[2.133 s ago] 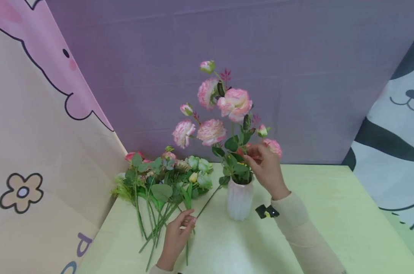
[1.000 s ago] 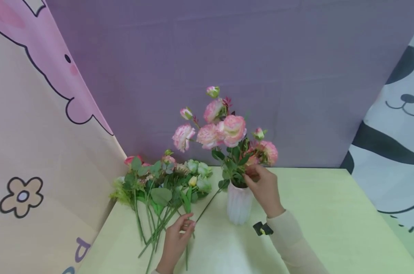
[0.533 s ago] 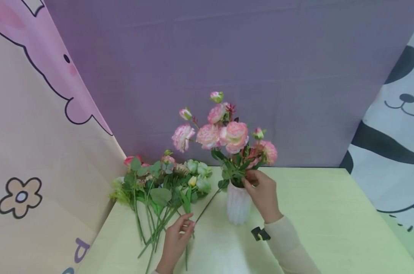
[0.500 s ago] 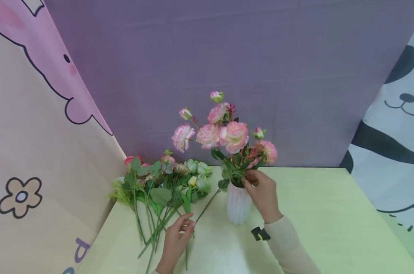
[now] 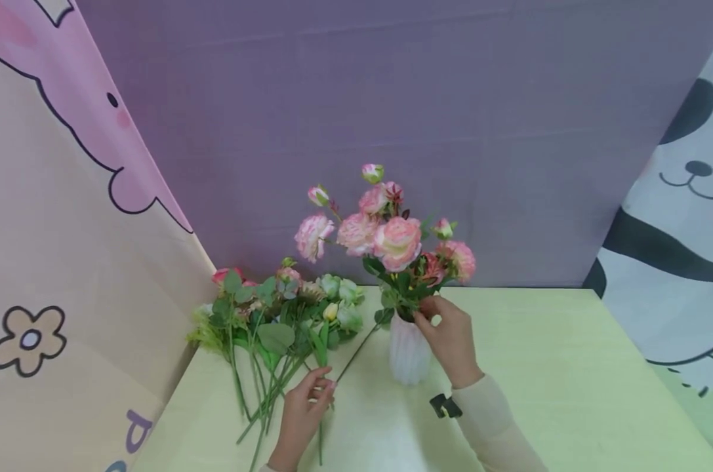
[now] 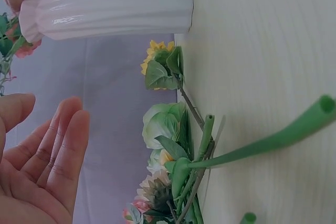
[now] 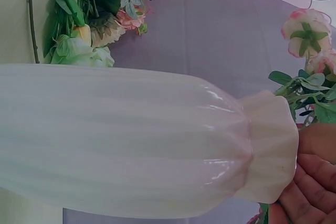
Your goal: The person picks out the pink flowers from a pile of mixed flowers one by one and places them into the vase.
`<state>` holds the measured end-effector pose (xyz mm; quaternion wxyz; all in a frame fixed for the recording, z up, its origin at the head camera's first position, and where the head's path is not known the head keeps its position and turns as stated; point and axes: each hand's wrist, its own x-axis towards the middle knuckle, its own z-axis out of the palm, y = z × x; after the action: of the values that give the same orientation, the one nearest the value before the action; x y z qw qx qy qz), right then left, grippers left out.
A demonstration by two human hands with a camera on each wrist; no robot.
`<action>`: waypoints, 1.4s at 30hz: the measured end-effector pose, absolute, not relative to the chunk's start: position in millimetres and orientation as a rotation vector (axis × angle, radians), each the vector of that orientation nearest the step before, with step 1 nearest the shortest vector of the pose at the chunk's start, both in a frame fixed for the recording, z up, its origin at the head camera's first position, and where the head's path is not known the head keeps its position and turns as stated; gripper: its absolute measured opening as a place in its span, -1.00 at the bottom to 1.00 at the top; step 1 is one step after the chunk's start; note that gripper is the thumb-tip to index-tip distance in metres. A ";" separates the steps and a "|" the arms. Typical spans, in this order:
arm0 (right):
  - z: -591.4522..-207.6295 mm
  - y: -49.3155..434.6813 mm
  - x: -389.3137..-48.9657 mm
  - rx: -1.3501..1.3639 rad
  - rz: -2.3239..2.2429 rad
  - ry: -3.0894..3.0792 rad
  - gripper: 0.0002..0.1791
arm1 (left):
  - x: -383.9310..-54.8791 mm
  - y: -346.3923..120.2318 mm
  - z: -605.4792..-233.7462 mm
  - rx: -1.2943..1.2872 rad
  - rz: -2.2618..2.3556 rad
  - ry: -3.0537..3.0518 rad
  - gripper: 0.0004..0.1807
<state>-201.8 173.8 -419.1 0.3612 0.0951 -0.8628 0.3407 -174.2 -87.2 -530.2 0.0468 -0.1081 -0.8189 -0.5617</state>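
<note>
A white-pink ribbed vase (image 5: 410, 354) stands upright on the table, filled with pink peonies (image 5: 397, 244), buds and green leaves. At its ruffled mouth my right hand (image 5: 450, 337) pinches a flower stem between thumb and fingers; the right wrist view has this hand (image 7: 315, 182) right at the rim, with the stem hidden. My left hand (image 5: 305, 408) hovers, fingers loosely bent and holding nothing, near the cut ends of loose stems. In the left wrist view its palm (image 6: 42, 177) faces up beside a sunflower (image 6: 157, 66) lying on the table.
Left of the vase lies a heap of artificial flowers, with a broad green leaf (image 5: 277, 339), a yellow tulip bud (image 5: 330, 311) and pale green blooms (image 5: 349, 314). Their stems point toward the front. A purple cloth backdrop (image 5: 356, 85) rises behind the table (image 5: 545, 367).
My right hand has come down to the vase mouth, and the tall peony spray has sunk lower into the vase. The left hand has barely moved.
</note>
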 end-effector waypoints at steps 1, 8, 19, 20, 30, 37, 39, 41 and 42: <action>-419.8 173.5 -201.2 0.243 0.886 -2.225 -0.84 | -173.1 -87.9 -530.4 -0.319 -1.719 -2.509 -0.68; -424.0 172.8 -202.1 0.253 0.913 -2.184 -0.80 | -171.5 -91.4 -532.8 -0.296 -1.742 -2.529 -0.66; -425.7 171.9 -204.2 0.244 0.967 -2.154 -0.75 | -171.3 -93.4 -534.9 -0.268 -1.764 -2.528 -0.67; -425.7 171.9 -204.2 0.245 0.970 -2.156 -0.76 | -171.3 -93.6 -535.3 -0.264 -1.769 -2.528 -0.67; -429.3 174.3 -202.8 0.220 0.971 -2.106 -0.78 | -178.3 -96.1 -533.3 -0.310 -1.734 -2.521 -0.68; -430.9 178.5 -202.5 0.204 0.921 -2.065 -0.76 | -182.0 -96.0 -529.5 -0.314 -1.691 -2.545 -0.71; -431.6 178.6 -202.5 0.203 0.919 -2.063 -0.77 | -182.7 -97.2 -529.2 -0.311 -1.670 -2.547 -0.70; -432.7 178.5 -202.2 0.199 0.922 -2.059 -0.77 | -183.1 -98.7 -530.0 -0.304 -1.655 -2.551 -0.67; -433.4 178.4 -202.0 0.196 0.926 -2.056 -0.76 | -183.3 -99.4 -530.4 -0.300 -1.649 -2.554 -0.65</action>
<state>-202.0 178.4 -433.4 0.4251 0.0785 -0.8222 0.3702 -183.3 -99.4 -530.4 0.0434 -0.0980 -0.8352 -0.5393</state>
